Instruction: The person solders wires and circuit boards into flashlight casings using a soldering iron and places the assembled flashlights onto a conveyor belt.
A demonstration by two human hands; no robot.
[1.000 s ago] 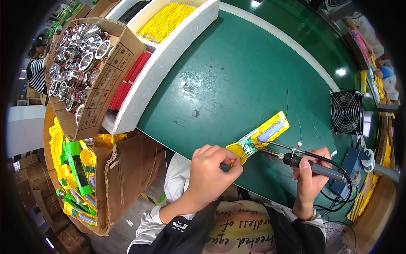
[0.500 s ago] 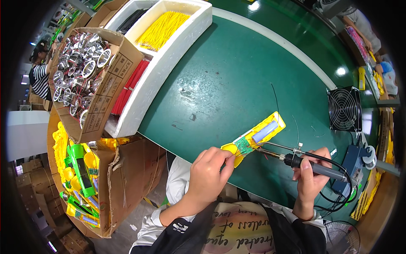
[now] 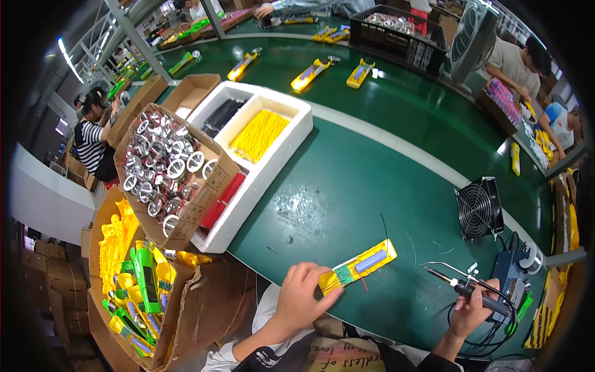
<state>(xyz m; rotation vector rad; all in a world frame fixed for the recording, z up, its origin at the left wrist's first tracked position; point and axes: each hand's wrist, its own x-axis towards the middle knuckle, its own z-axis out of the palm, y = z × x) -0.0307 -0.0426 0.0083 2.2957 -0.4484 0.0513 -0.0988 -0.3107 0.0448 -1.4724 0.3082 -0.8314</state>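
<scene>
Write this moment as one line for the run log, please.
left hand: holds yellow housing on green table | right hand: grips soldering iron, tip off housing

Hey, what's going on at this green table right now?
A person at a green work table steadies a yellow casing half, with a blue cell and small circuit board in it, with the left hand. The right hand holds a soldering iron, its tip lifted clear to the right of the casing. A small black fan stands behind, and a foam tray of yellow wires sits to the left.
</scene>
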